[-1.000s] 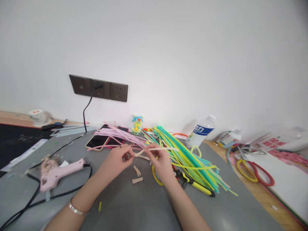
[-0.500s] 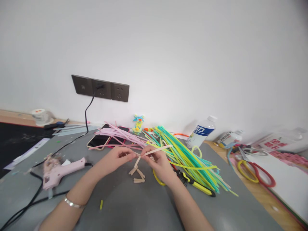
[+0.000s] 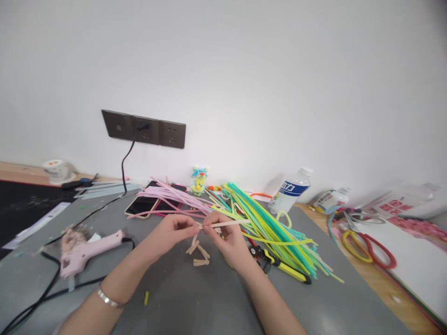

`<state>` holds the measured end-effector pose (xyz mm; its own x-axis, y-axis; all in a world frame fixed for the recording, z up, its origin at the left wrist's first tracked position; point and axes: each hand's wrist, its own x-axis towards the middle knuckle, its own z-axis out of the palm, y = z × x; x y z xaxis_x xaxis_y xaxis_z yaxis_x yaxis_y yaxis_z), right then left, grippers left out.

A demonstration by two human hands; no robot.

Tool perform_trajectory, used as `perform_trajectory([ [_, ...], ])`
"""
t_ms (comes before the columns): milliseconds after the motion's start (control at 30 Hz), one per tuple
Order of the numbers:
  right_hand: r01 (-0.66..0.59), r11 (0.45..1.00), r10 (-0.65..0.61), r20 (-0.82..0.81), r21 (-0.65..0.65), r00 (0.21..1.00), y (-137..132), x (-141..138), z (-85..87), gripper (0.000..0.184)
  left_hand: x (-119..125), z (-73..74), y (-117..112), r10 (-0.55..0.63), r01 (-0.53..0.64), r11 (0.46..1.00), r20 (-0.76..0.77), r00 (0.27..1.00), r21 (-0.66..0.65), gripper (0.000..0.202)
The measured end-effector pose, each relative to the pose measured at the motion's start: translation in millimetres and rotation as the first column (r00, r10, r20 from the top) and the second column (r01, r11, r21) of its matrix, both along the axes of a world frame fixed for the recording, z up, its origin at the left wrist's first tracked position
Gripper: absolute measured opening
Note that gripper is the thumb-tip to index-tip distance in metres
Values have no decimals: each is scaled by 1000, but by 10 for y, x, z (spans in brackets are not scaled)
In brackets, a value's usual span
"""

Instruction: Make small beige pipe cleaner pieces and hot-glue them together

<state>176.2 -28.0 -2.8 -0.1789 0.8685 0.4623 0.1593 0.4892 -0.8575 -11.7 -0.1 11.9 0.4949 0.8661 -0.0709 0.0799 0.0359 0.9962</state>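
Both hands meet over the middle of the grey table [image 3: 195,307]. My left hand [image 3: 172,232] and my right hand [image 3: 225,237] each pinch a beige pipe cleaner [image 3: 226,224] that runs out to the right between them. A short folded end of it hangs down below the fingers. Two short beige pieces [image 3: 201,257] lie on the table just under the hands. A pile of pink pipe cleaners [image 3: 171,195] lies behind the left hand. A bundle of green and yellow pipe cleaners [image 3: 272,223] lies to the right of the right hand.
A pink glue gun [image 3: 82,251] with a black cord lies at left. Two phones [image 3: 146,202] lie under the pink pile. Yellow-handled pliers [image 3: 279,265], a water bottle [image 3: 291,190], a small toy figure [image 3: 199,179], scissors [image 3: 363,246] and wall sockets [image 3: 143,128] are also in view.
The beige pipe cleaner has been bent: a short end that lay level now hangs down under the fingers. Both hands stayed pinched on it, shifting slightly.
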Motion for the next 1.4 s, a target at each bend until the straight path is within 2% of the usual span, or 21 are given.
perform_trajectory([
  [133,41,985,-53,70,168,996,-28,-43,39,10,19,0,-4,96,-97,995,61,993,11,34],
  [233,64,961,-96,108,269,990,-44,-81,50,13,65,-30,-18,185,-180,982,143,972,-46,35],
  [333,119,943,-168,136,312,976,-66,-125,25,15,136,-76,-45,295,-268,952,214,931,-145,34],
  [433,151,917,-248,229,370,941,-94,-181,-42,17,201,-120,-73,422,-347,892,261,868,-289,37],
  [533,165,886,-317,308,433,897,-103,-232,-131,25,243,-141,-98,495,-352,838,310,812,-416,42],
  [633,207,851,-375,281,483,883,-86,-234,-179,21,265,-138,-123,485,-297,833,356,799,-467,41],
  [733,224,840,-382,244,495,891,-62,-174,-148,14,276,-122,-143,454,-241,837,378,807,-491,38],
  [833,242,854,-356,178,461,917,-40,-104,-92,13,284,-104,-153,430,-218,848,387,816,-483,35],
  [933,225,891,-300,139,395,944,-25,-76,-77,12,288,-91,-151,449,-244,846,389,804,-473,30],
  [1033,209,907,-290,185,366,939,-34,-90,-80,15,283,-88,-143,463,-245,838,396,793,-488,28],
  [1233,136,896,-296,340,424,893,-80,-144,-59,31,291,-116,-152,497,-306,843,424,757,-442,30],
  [1400,224,868,-355,238,443,904,-79,-163,-83,9,349,-147,-200,466,-274,861,449,762,-428,29],
])
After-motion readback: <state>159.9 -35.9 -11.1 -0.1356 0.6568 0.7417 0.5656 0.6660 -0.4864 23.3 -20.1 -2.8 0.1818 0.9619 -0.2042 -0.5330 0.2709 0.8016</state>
